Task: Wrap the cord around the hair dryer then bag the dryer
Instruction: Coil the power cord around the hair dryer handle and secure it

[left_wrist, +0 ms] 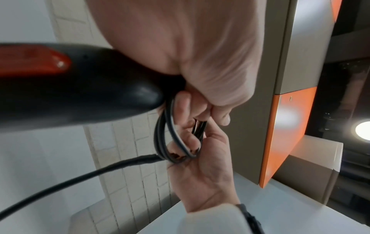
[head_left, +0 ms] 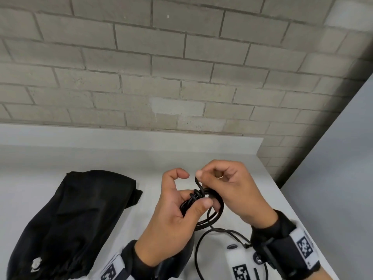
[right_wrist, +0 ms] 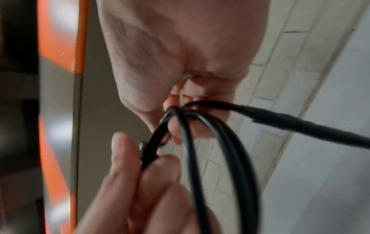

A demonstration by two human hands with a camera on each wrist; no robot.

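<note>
Both hands work just above the near edge of the white bench [head_left: 121, 158]. Left hand [head_left: 171, 221] has its thumb and curled fingers clamped on a bundle of black cord [head_left: 201, 201] wound into several loops, with a few tight turns bound across the middle of the bundle. Its index finger stands free, arched above the bundle. Right hand [head_left: 234, 190] pinches a strand of the same cord between thumb and fingertips, drawing it up from the wound turns. More cord hangs below the hands in a loose curve over the bench.

From the left wrist, the black hair dryer [left_wrist: 76, 88] with a red switch lies tucked under the left palm, its handle end next to the loops; in the head view the hand hides nearly all of it. On the bench to the left, apart from the hands, lies a black bag [head_left: 76, 219], flat and slack. Grey brick wall [head_left: 181, 67] rises behind the bench.
</note>
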